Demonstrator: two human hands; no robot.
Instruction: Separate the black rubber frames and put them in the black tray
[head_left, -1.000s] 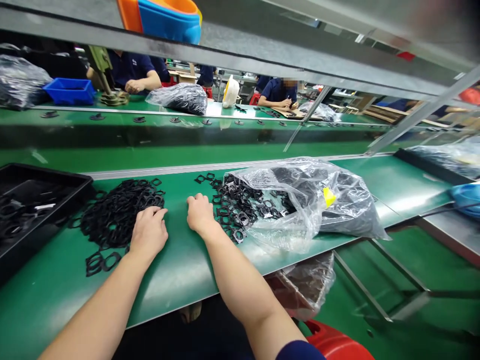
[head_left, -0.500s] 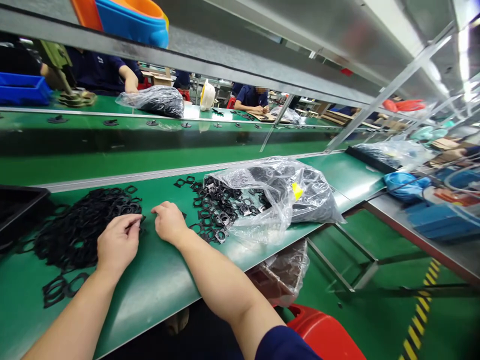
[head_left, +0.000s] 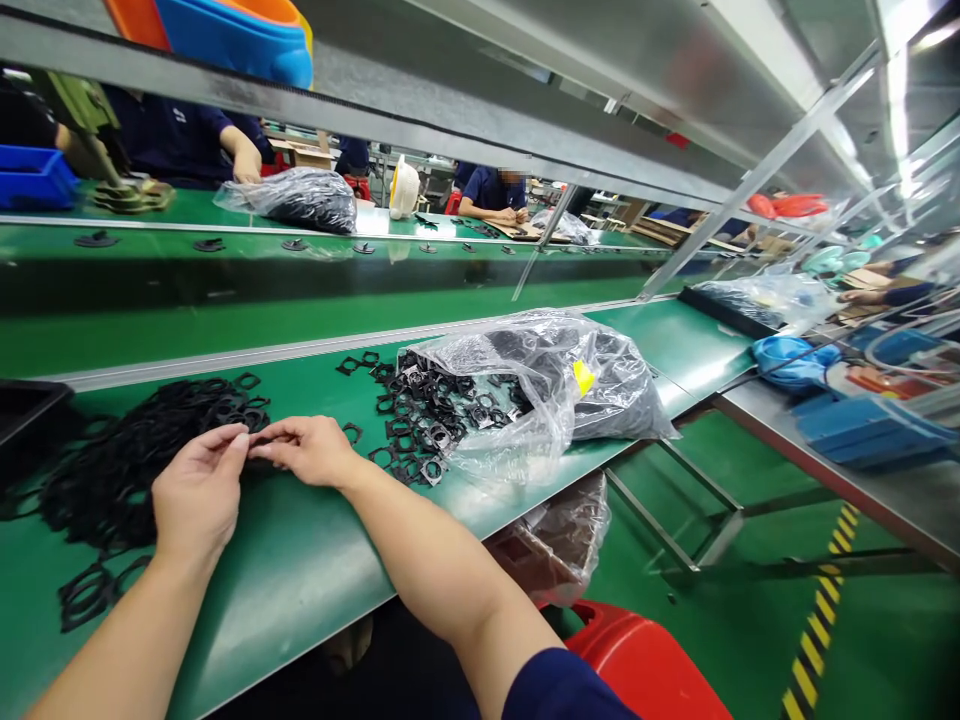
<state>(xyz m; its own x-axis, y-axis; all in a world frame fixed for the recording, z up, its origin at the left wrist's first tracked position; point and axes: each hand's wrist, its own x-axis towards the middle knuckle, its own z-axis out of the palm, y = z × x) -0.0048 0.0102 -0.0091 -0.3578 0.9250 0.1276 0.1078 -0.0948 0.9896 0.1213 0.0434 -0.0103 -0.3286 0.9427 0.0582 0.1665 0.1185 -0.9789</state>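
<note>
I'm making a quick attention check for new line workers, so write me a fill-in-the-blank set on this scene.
The person's ____ hand is the nearer one to the pile of black ring-shaped parts. In this view, the clear plastic bag lies to the ____ of that pile. The small bright patch on the bag is ____. The striped floor tape is yellow and ____.

Missing words: left; right; yellow; black.
</note>
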